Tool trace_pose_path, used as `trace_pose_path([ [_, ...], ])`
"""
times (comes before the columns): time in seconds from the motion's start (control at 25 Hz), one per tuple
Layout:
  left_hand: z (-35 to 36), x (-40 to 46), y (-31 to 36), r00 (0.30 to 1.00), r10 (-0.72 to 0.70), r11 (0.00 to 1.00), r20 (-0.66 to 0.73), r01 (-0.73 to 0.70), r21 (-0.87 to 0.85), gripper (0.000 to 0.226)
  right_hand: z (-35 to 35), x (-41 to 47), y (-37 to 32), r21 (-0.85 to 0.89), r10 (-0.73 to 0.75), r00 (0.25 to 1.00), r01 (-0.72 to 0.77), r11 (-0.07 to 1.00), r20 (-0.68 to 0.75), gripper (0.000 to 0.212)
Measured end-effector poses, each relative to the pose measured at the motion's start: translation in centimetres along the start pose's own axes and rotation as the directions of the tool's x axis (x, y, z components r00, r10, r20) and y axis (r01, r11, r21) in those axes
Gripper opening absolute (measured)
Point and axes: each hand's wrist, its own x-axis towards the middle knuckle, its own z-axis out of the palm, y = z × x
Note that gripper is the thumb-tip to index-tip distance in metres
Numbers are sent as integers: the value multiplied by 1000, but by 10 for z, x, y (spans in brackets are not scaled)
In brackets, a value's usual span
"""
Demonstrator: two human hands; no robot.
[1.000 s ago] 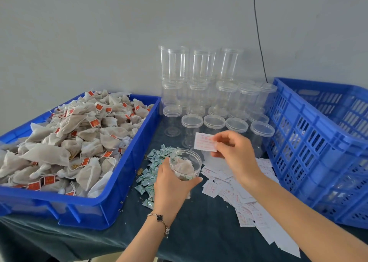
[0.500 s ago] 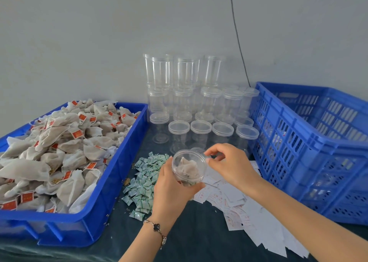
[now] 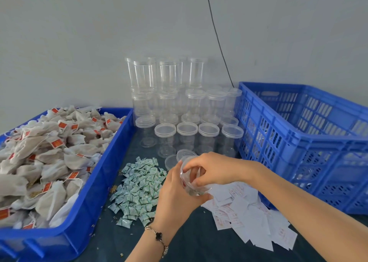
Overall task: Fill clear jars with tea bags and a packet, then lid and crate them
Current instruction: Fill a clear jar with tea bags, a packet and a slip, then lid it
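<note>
Gripping round clear jar (image 3: 196, 179), both hands

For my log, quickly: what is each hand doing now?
Left hand: grips the clear jar from the side.
Right hand: fingers curled at the jar's mouth; what they hold cannot be told.

Open jar (image 3: 194, 180): mouth covered by right hand (image 3: 214, 167); contents indistinct through blurred plastic; lower body hidden in left hand (image 3: 177, 196).
Right fingertips: inside the jar mouth, whether they hold anything cannot be told.
Tea bag tray (image 3: 87, 208): cut off at left and bottom edges; red tag print too small to read.
Paper slips (image 3: 249, 214): red print illegible; some hidden beneath the right forearm.
Green packets (image 3: 139, 188): markings too small to read.
Slatted crate (image 3: 310, 142): cut off at right edge; contents unclear through the slats.
Rear stacked jars (image 3: 169, 86): outlines merge, count uncertain.
</note>
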Motion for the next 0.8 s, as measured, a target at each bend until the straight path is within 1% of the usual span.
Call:
trace_pose_path([
  [0.08, -1, 1, -2, 1000, -10, 1000, -2, 10, 7, 111, 4, 2, 1, 34, 2, 1000, -2, 999, -18, 40],
  [0.2, -2, 2, -5, 1000, -10, 1000, -7, 10, 21, 113, 5, 4, -2, 69, -37, 997, 32, 997, 68, 26],
  [0.24, -2, 2, -5, 1000, -11, 1000, -4, 11, 27, 113, 4, 5, -4, 77, -40, 995, 33, 997, 95, 25],
  [0.36, 0, 1, -6, 1000, -19, 998, 7, 19, 61, 115, 3, 5, -4, 106, -42, 987, 25, 994, 154, 28],
  [0.48, 1, -1, -8, 998, -59, 997, 17, 58, 46, 120, 4, 4, -2, 101, -42, 982, 24, 995, 184, 24],
  [0.6, 2, -1, -10, 996, -89, 996, 25, 89, 17, 120, 7, 7, -2, 87, -5, 975, -14, 996, 220, 29],
  [0.72, 1, -1, -12, 991, -128, 992, 44, 127, 14, 120, 5, 9, -3, 76, 44, 970, -64, 995, 239, 27],
  [0.8, 2, -1, -12, 990, -136, 991, 41, 136, 20, 120, 2, 8, -2, 86, 48, 967, -71, 994, 252, 26],
])
